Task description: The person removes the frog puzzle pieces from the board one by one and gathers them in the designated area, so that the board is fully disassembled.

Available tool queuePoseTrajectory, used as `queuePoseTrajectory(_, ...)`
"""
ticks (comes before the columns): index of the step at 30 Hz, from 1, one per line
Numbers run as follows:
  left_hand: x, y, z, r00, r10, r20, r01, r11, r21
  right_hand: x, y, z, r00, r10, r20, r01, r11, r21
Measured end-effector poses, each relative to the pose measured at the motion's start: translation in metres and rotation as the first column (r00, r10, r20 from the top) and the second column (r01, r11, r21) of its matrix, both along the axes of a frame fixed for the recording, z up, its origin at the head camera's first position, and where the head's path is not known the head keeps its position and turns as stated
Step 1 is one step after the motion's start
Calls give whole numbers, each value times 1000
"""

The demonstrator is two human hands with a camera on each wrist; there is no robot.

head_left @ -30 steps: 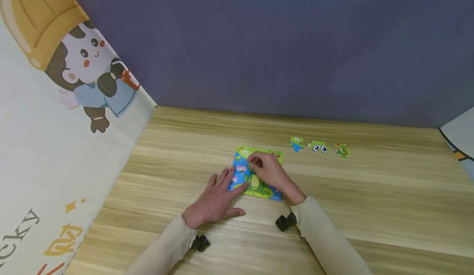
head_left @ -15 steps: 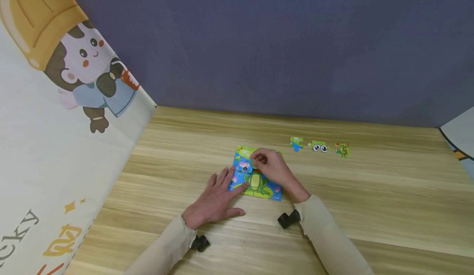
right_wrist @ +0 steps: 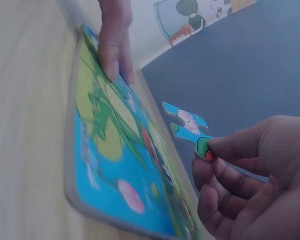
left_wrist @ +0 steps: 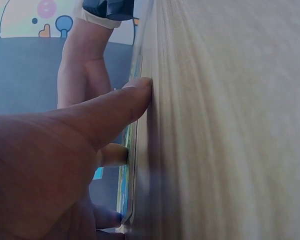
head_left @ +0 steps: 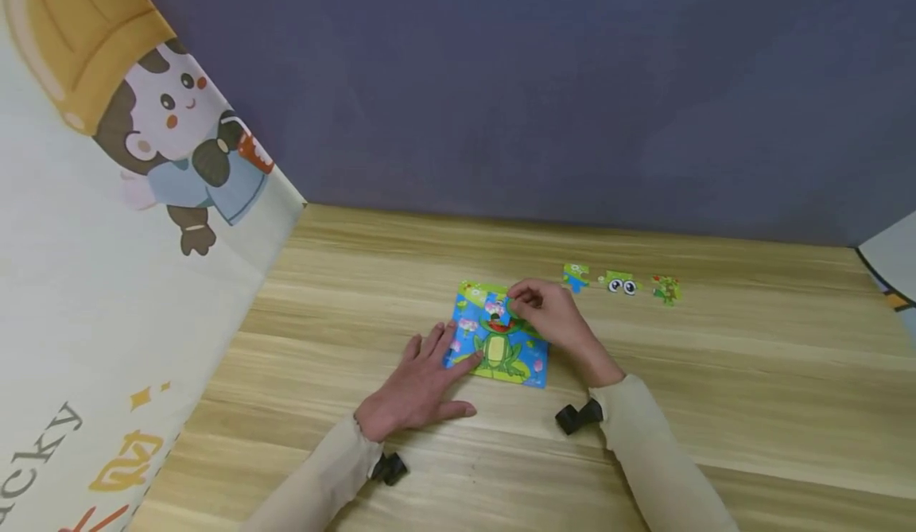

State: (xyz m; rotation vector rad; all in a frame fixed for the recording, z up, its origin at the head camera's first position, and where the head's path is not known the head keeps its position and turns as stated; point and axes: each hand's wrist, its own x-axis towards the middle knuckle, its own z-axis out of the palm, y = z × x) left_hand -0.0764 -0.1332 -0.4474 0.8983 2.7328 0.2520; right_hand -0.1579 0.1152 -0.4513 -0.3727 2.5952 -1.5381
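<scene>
A frog jigsaw puzzle [head_left: 533, 377] in a flat tray lies on the table. My left hand [head_left: 411, 395] is spread at its left side, with fingertips on the near-left part of the picture and the thumb out over the wood. Between thumb and fingers, my right hand [head_left: 558, 317] pinches a puzzle piece [right_wrist: 187, 122], blue with a pink flower and a green tab. This piece is raised off the puzzle's upper middle, as the right wrist view shows. The frog's mouth shows below it; the right hand hides some of the puzzle's upper right.
Behind the puzzle to the right lie three loose pieces in a row: a blue-green piece [head_left: 576, 277], a piece with two eyes [head_left: 620, 284] and a green-and-brown piece [head_left: 667, 289]. A dark panel [head_left: 537, 102] rises at the wooden table's back edge.
My right hand has shifted right across the puzzle with the flower piece, which was over the left part and is now over the upper middle. The left hand has stayed put.
</scene>
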Motion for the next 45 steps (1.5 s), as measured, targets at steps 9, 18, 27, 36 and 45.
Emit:
queuePoseTrajectory(9,-1,3,2,1000,-6,-11,6,1000,-13,-2,29,-3,999,-43,12,43,998,41)
queuePoseTrajectory(18,0,4,2,1000,0,-14,0,1000,-13,-3,61,-6,997,-79,-28,80,994,73)
queuePoseTrajectory(27,0,4,1,1000,3,-10,-3,1000,-24,0,91,-10,993,-108,-43,113,984,140)
queuePoseTrajectory(36,0,5,1,1000,8,-4,-8,1000,-25,4,110,-12,993,-118,-22,120,973,197)
queuePoseTrajectory(45,0,4,0,1000,7,-7,-8,1000,-25,1,107,-14,990,-116,-79,134,955,266)
